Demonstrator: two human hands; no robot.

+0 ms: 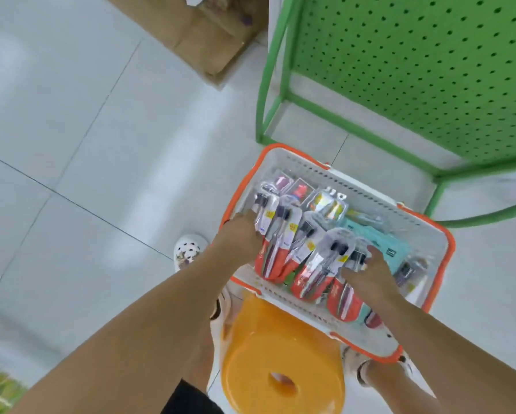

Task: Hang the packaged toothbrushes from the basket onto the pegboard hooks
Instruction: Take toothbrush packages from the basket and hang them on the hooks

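A white basket with an orange rim (443, 231) stands on the floor below the green pegboard (424, 64). It holds several packaged toothbrushes with red card bottoms (307, 264), plus teal packs (382, 243) and a shiny pack (331, 204). My left hand (240, 237) reaches into the basket's left side, its fingers hidden under the left red packs. My right hand (370, 271) grips the top of a red toothbrush pack near the basket's middle. No hooks show on the visible part of the pegboard.
An orange plastic stool (283, 357) sits just in front of the basket, between my feet. The pegboard's green frame legs (273, 94) stand on the pale tiled floor. A flattened cardboard box (209, 34) lies at the back.
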